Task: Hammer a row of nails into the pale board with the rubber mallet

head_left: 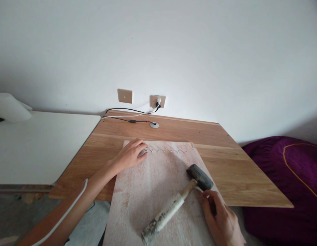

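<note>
My left hand (pixel 134 153) rests at the far left corner of a whitish wooden board (pixel 138 194). Its fingers are curved, with thumb and forefinger apart beside the left end of a row of several nails (pixel 164 151). These nails stand along the board's far edge. A hammer (pixel 200 177) with a dark head and a pale wrapped handle lies diagonally across the board. My right hand (pixel 219 215) is just right of the hammer head, thumb and forefinger pinched on a thin pale piece that looks like a nail; its other fingers are curled.
The board lies on a wooden table (pixel 237 171) against a white wall. Cables run from a wall socket (pixel 162 101) towards a round grommet (pixel 154 125). A white table (pixel 45 147) adjoins on the left; a purple beanbag (pixel 265 174) sits at right.
</note>
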Demonstrator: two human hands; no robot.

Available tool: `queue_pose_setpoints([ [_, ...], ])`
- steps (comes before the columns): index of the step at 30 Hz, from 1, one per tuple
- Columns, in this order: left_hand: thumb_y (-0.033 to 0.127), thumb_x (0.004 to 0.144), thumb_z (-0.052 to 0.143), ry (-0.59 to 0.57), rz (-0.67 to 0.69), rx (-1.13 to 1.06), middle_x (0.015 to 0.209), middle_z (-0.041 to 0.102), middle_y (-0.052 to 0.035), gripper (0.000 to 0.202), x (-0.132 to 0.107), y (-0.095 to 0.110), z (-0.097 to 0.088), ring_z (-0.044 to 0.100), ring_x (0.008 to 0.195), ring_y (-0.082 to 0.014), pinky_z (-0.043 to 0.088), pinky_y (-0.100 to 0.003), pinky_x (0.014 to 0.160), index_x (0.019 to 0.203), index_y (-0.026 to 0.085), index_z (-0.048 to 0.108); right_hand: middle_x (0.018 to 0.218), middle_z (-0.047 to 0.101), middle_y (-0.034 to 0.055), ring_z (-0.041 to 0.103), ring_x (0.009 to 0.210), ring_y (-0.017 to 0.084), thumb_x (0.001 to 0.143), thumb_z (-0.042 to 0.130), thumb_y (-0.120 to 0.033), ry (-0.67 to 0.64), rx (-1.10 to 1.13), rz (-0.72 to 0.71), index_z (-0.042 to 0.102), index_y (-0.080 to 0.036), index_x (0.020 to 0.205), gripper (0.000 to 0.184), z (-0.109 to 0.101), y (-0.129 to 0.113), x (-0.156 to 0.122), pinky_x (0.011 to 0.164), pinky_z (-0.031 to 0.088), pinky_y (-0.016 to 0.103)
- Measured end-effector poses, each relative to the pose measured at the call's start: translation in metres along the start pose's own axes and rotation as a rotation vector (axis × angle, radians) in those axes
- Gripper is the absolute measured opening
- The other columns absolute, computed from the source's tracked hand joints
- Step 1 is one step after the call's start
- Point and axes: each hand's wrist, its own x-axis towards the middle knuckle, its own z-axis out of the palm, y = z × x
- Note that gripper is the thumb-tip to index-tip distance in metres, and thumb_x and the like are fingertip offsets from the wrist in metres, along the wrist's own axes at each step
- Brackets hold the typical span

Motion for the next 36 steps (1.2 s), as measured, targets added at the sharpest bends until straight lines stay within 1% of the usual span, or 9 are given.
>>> queue_pose_setpoints([
  [2, 0.022, 0.099, 0.062, -0.014, -0.001, -0.003, 0.106, 0.066, -0.0061, 0.010, 0.008, -0.003, 0.004, 0.065, 0.102, -0.0235, 0.053, -0.037, 0.092, 0.108, 0.020, 0.065, 0.066, 0.071, 0.0021, 0.068, 0.050, 0.020, 0.107, 0.038, -0.057, 0.006, -0.005, 0.037, 0.066, -0.024, 0.094, 0.045, 0.000, -0.003, 0.002, 0.054, 0.050, 0.028],
  [5, 0.020, 0.097, 0.064, -0.039, -0.019, 0.003, 0.096, 0.065, -0.0032, 0.001, 0.022, -0.006, 0.010, 0.065, 0.092, -0.0212, 0.052, -0.034, 0.085, 0.097, 0.021, 0.064, 0.063, 0.068, 0.0005, 0.064, 0.046, 0.019, 0.105, 0.040, -0.056, 0.017, 0.001, 0.071, 0.066, -0.025, 0.092, 0.044, -0.001, -0.005, 0.005, 0.054, 0.049, 0.027],
  [8, 0.022, 0.096, 0.065, -0.025, -0.011, 0.030, 0.094, 0.062, -0.0035, 0.005, 0.030, -0.009, 0.013, 0.064, 0.091, -0.0222, 0.052, -0.035, 0.083, 0.093, 0.020, 0.062, 0.059, 0.065, -0.0005, 0.062, 0.046, 0.018, 0.104, 0.043, -0.055, 0.019, 0.026, 0.108, 0.069, -0.024, 0.091, 0.042, -0.003, -0.003, 0.007, 0.054, 0.049, 0.026],
  [12, 0.023, 0.099, 0.061, 0.038, 0.014, 0.059, 0.098, 0.063, -0.0050, 0.005, 0.027, -0.011, 0.012, 0.064, 0.098, -0.0242, 0.052, -0.038, 0.089, 0.102, 0.020, 0.064, 0.063, 0.069, 0.0018, 0.066, 0.053, 0.019, 0.101, 0.047, -0.052, 0.000, 0.070, 0.111, 0.072, -0.023, 0.090, 0.040, -0.005, 0.006, 0.012, 0.055, 0.050, 0.025],
  [15, 0.021, 0.100, 0.059, 0.069, 0.020, 0.019, 0.098, 0.065, -0.0050, 0.008, 0.022, -0.011, 0.011, 0.065, 0.096, -0.0229, 0.052, -0.037, 0.088, 0.104, 0.020, 0.066, 0.064, 0.070, 0.0018, 0.065, 0.051, 0.017, 0.099, 0.050, -0.050, -0.046, 0.099, 0.076, 0.073, -0.022, 0.090, 0.038, -0.006, 0.014, 0.017, 0.051, 0.048, 0.023],
  [18, 0.019, 0.099, 0.059, 0.064, 0.034, -0.012, 0.095, 0.068, -0.0043, 0.008, 0.020, -0.012, 0.010, 0.065, 0.091, -0.0214, 0.052, -0.035, 0.085, 0.102, 0.020, 0.067, 0.064, 0.069, 0.0011, 0.063, 0.051, 0.016, 0.100, 0.050, -0.048, -0.019, 0.099, 0.086, 0.073, -0.021, 0.091, 0.036, -0.004, 0.017, 0.018, 0.053, 0.048, 0.022],
  [24, 0.017, 0.100, 0.059, 0.066, 0.057, 0.013, 0.090, 0.068, -0.0039, 0.011, 0.021, -0.011, 0.012, 0.065, 0.087, -0.0203, 0.052, -0.033, 0.082, 0.097, 0.021, 0.069, 0.066, 0.069, 0.0006, 0.062, 0.049, 0.016, 0.100, 0.050, -0.044, 0.022, 0.089, 0.078, 0.073, -0.021, 0.093, 0.032, 0.002, 0.015, 0.014, 0.056, 0.050, 0.023],
  [31, 0.021, 0.101, 0.056, 0.050, 0.024, 0.025, 0.096, 0.070, -0.0050, 0.015, 0.021, -0.011, 0.012, 0.068, 0.088, -0.0199, 0.054, -0.033, 0.083, 0.103, 0.020, 0.071, 0.065, 0.069, 0.0005, 0.062, 0.049, 0.016, 0.101, 0.050, -0.043, -0.001, 0.079, 0.082, 0.073, -0.022, 0.094, 0.032, -0.002, 0.011, 0.014, 0.057, 0.050, 0.023],
  [36, 0.021, 0.102, 0.056, 0.048, 0.027, 0.013, 0.095, 0.070, -0.0050, 0.014, 0.020, -0.011, 0.012, 0.068, 0.088, -0.0205, 0.054, -0.033, 0.082, 0.100, 0.020, 0.070, 0.067, 0.069, 0.0012, 0.060, 0.050, 0.016, 0.102, 0.048, -0.044, 0.006, 0.075, 0.113, 0.073, -0.021, 0.095, 0.034, -0.004, 0.002, 0.014, 0.060, 0.051, 0.025],
])
